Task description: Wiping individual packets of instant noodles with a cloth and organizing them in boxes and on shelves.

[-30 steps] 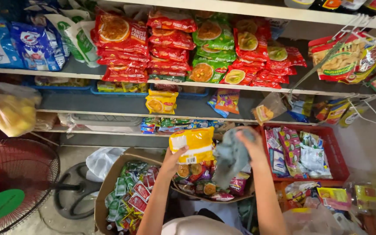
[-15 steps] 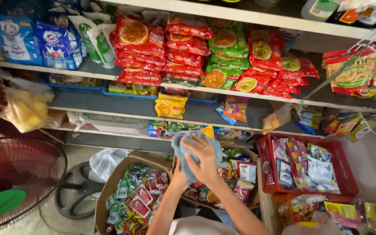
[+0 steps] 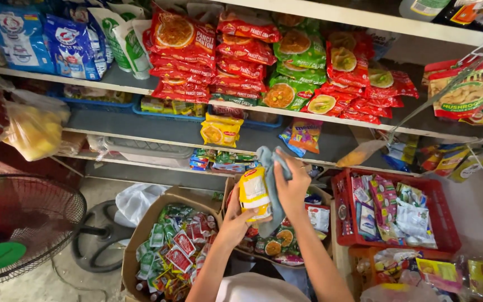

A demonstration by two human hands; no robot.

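Head view, left hand (image 3: 236, 215) gripping yellow packet (image 3: 253, 194), right hand (image 3: 293, 182) pressing grey cloth (image 3: 271, 179) (against it)

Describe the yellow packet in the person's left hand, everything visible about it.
The yellow packet is a small, glossy, plastic-looking pouch, yellow with a white patch and a red mark near its top. It stands roughly upright, held from below and behind by the left hand. The right hand presses a grey-blue cloth against its right side, covering that edge. It is raised above a cardboard box of packets, below the shelves. It looks sealed and full; its back is hidden.
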